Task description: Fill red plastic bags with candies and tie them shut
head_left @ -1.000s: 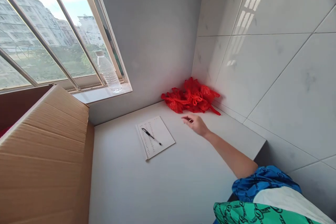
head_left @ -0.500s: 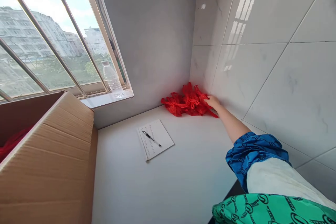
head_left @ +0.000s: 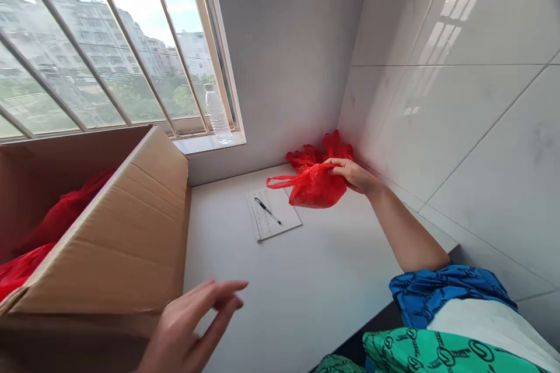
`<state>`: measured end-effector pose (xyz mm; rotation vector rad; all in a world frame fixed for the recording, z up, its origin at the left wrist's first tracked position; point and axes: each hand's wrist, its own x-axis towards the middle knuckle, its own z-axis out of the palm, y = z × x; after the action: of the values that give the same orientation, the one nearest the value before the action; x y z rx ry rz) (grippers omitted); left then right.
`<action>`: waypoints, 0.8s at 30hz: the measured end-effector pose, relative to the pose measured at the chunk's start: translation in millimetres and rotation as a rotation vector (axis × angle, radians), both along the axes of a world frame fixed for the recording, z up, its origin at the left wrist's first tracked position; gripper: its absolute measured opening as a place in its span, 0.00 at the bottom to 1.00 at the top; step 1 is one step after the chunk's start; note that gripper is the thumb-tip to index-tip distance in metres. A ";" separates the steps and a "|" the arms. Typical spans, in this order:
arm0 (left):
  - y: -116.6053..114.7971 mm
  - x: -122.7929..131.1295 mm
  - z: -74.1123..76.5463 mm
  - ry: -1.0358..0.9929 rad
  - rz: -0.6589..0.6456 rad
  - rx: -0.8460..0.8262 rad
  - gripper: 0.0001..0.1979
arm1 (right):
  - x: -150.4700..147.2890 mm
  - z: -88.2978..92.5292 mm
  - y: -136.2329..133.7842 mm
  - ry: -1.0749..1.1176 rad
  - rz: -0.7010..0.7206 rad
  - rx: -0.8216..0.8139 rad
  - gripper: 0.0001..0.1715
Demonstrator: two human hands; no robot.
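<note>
A red plastic bag (head_left: 318,187) hangs from my right hand (head_left: 352,175), whose fingers pinch it near its top. One loop handle of the bag stretches out to the left, and what it contains, if anything, is hidden. More red plastic bags (head_left: 336,144) lie bunched in the corner behind it. My left hand (head_left: 192,323) is at the bottom of the view, over the near left part of the white table (head_left: 280,303). Its thumb and forefinger are apart with nothing between them.
A cardboard box (head_left: 126,233) with red material (head_left: 65,215) inside stands at the left. On the table lies a notebook (head_left: 286,224) with a pen (head_left: 266,210) across it. A clear bottle (head_left: 217,116) stands on the windowsill. Tiled wall (head_left: 481,128) bounds the right side.
My right hand has lifted one red bag away from the pile, toward me. My left hand has come into view at the bottom. The view has shifted left, showing more of the box.
</note>
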<state>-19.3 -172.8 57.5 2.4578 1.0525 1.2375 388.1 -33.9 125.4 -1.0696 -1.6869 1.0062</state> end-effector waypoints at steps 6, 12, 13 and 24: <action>66.4 29.4 -48.1 -0.034 0.126 -0.392 0.24 | -75.1 -77.7 -4.1 -0.179 0.199 -0.083 0.19; 95.7 39.4 -75.8 -0.063 -0.063 -0.704 0.32 | -90.5 -129.8 -14.5 -0.281 -0.242 0.288 0.22; 98.4 43.4 -77.5 -0.104 -0.077 -0.748 0.33 | -90.3 -133.6 -17.5 -0.260 -0.266 0.288 0.22; 104.7 64.6 -84.9 -0.371 -0.078 -0.930 0.22 | -113.9 -153.1 -31.3 -0.008 0.074 -0.075 0.25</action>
<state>45.3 -68.1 -27.4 1.4854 1.0716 0.8383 274.2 -65.2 -27.6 -1.0674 -1.7178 1.1218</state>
